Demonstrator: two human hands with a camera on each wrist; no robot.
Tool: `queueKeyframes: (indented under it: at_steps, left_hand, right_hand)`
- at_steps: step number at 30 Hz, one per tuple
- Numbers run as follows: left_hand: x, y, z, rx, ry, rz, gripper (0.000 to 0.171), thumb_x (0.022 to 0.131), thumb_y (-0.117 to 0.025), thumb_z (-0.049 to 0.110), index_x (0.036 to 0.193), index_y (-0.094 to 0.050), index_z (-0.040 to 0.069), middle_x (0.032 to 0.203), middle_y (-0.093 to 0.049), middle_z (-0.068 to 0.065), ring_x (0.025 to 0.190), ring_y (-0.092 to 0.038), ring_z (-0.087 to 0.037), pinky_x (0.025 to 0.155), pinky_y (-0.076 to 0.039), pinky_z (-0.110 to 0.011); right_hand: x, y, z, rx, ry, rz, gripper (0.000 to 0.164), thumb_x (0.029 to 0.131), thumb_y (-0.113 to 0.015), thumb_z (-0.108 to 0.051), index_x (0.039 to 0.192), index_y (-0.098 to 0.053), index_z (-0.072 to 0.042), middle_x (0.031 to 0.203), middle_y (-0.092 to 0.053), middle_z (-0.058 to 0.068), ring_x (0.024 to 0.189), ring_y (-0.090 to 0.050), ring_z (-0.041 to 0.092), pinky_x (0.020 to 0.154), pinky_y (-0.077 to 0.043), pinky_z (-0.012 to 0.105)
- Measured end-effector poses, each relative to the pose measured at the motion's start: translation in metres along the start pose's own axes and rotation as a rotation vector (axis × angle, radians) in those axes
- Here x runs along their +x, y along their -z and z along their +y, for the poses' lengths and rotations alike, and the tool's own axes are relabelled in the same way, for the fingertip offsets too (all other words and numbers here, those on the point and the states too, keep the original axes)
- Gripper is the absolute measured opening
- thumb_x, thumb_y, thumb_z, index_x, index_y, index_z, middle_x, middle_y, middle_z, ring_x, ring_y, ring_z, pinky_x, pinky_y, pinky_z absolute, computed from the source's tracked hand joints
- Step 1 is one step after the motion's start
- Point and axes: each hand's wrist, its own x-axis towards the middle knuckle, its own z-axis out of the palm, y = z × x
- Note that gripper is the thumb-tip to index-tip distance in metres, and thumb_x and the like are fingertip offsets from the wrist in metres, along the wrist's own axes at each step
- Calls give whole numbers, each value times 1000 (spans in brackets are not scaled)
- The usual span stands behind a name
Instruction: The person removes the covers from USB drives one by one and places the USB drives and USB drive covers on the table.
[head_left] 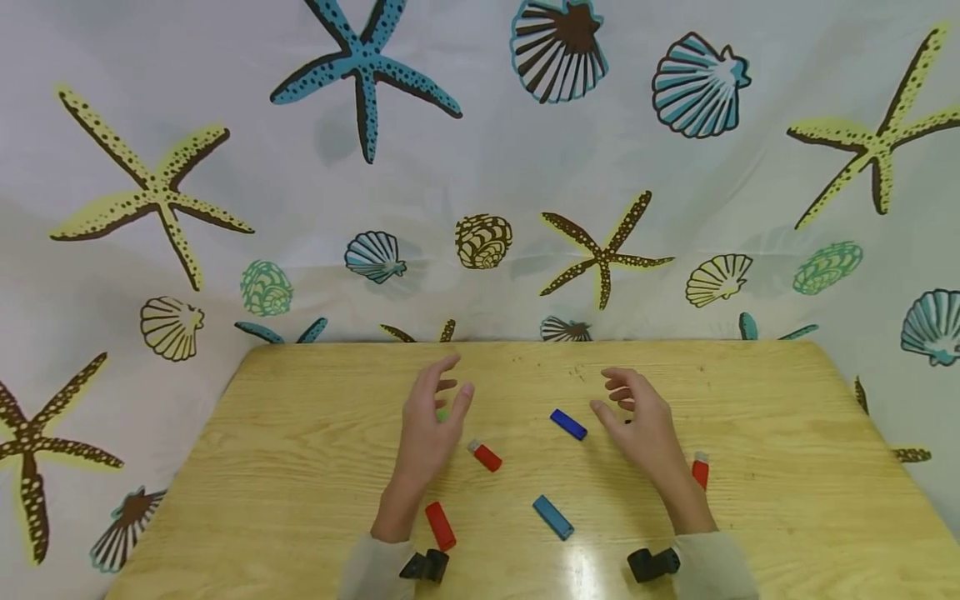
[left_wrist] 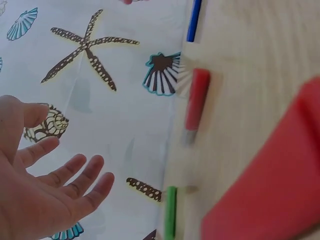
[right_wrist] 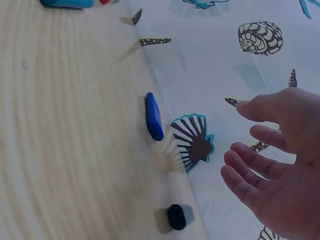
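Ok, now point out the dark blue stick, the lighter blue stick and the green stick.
Dark blue stick [head_left: 568, 424]: head view, middle of its upper face.
Lighter blue stick [head_left: 553, 517]: head view, middle of its upper face.
Green stick [left_wrist: 170, 212]: left wrist view, middle of its visible body.

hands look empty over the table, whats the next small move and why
Probably lower the right hand toward the dark blue USB stick: that hand holds nothing, and the stick lies uncovered between it and the left hand.
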Motion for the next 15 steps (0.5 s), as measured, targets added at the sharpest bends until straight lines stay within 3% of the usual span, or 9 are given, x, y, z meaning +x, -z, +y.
queueKeyframes:
  at_steps: [8,15]
  left_hand:
    - [-11,-18,-6,-106,11,1,44,98,-71,13,141,-58,12,136,-59,-9,115,-63,-42,92,-54,-58]
    - [-17,-29,-7,-106,41,-26,46,93,-76,4,136,-62,12,130,-61,-9,111,-65,-41,89,-57,-54]
  right_hand:
    - [-3,-19,-2,25,-59,-74,43,92,-78,-8,130,-62,0,113,-65,21,103,-64,34,91,-56,49]
    - [-5,-31,-5,-49,-69,-145,37,90,-79,-4,123,-65,4,110,-67,18,101,-66,33,88,-58,45]
